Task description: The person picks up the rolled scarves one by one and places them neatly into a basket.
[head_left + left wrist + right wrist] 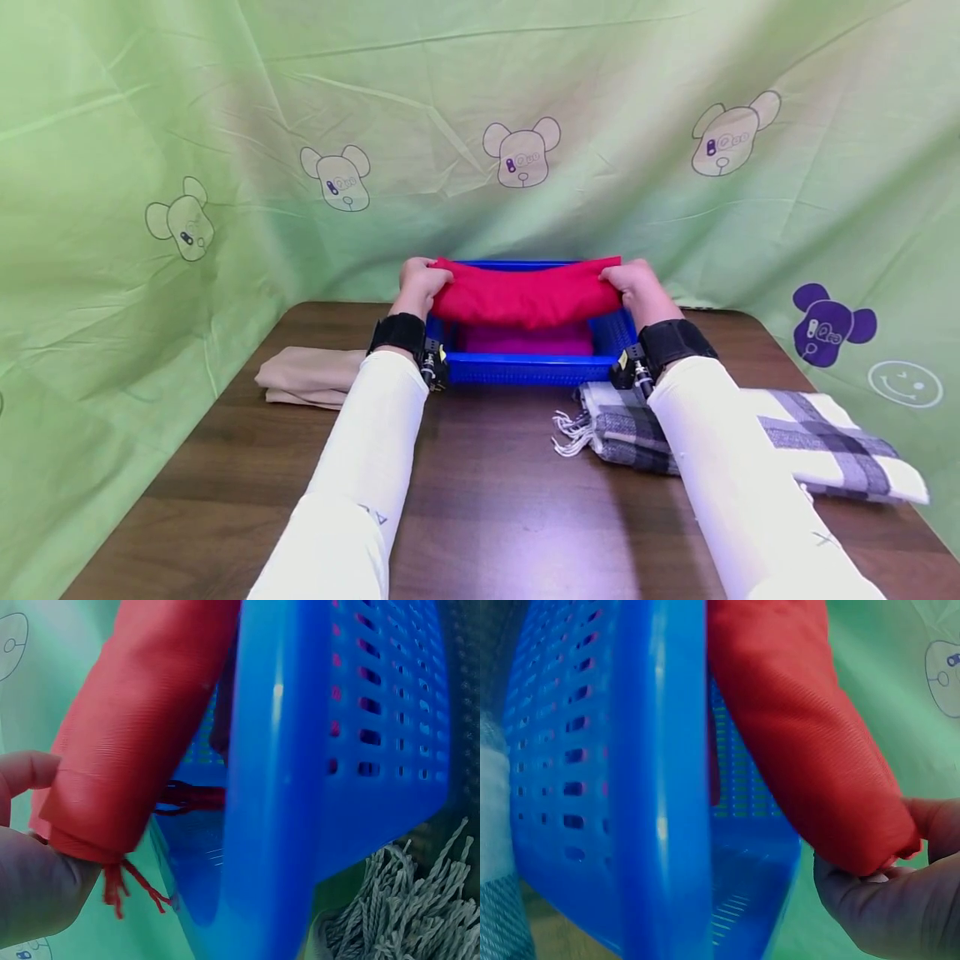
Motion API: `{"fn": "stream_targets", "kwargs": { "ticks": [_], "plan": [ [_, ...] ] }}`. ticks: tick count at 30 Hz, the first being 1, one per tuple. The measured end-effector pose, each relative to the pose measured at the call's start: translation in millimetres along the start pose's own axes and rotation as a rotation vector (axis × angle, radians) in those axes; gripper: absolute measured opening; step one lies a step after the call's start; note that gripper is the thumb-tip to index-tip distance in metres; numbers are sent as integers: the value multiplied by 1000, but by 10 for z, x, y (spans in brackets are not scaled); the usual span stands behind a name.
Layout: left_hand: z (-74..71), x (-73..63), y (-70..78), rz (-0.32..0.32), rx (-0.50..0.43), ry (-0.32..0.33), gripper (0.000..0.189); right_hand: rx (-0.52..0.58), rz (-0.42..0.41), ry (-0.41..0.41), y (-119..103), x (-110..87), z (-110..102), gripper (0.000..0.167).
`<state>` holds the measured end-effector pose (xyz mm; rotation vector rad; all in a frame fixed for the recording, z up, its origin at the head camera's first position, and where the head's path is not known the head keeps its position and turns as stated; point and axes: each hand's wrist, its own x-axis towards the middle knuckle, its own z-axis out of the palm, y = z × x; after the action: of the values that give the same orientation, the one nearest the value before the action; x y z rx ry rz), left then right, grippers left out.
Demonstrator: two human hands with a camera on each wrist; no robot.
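A folded red cloth (528,292) hangs between the two hands above a blue plastic basket (528,369), sagging in the middle. My left hand (420,279) pinches its left end, where short red tassels show in the left wrist view. At the other end, my right hand (636,283) grips the cloth between thumb and fingers (870,900). Inside the basket lies a magenta cloth (525,340), partly hidden by the red one. The basket's perforated wall (375,712) shows close up in the left wrist view.
To the left of the basket lies a folded beige cloth (311,375). A grey, white and black plaid blanket (817,433) with fringe sits at the right, partly under the right forearm. Green printed fabric (525,83) hangs behind the brown wooden table (517,500).
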<state>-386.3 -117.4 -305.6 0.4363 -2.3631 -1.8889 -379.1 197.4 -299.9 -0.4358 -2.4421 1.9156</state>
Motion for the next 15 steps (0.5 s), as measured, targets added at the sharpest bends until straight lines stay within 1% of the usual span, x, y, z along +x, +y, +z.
{"fn": "stream_targets", "kwargs": {
  "ticks": [2, 4, 5, 7, 9, 10, 12, 13, 15],
  "plan": [
    [-1, 9, -9, -14, 21, 3, 47, -3, 3, 7, 4, 7, 22, 8],
    [-5, 26, -22, -40, 30, 7, 45, -14, 28, 8, 7, 17, 26, 9],
    [-13, 38, -31, -52, 24, 9, 44, -23, 40, 1, 7, 19, 20, 9],
    [-28, 64, -49, -79, -16, 10, 44, -51, 68, -27, 3, 11, -6, 12],
    [-58, 82, -59, -107, -56, 8, 46, -78, 98, -65, -4, -2, -43, 22],
    [-75, 89, -63, -114, -75, 5, 46, -87, 111, -84, -10, -13, -62, 29],
    [-109, 96, -67, -127, -102, -2, 47, -83, 131, -111, -24, -32, -95, 42],
    [-128, 96, -66, -127, -99, -2, 46, -76, 139, -121, -32, -38, -109, 46],
    [-160, 89, -60, -121, -103, -4, 44, -48, 151, -126, -47, -47, -128, 48]
  ]
}}
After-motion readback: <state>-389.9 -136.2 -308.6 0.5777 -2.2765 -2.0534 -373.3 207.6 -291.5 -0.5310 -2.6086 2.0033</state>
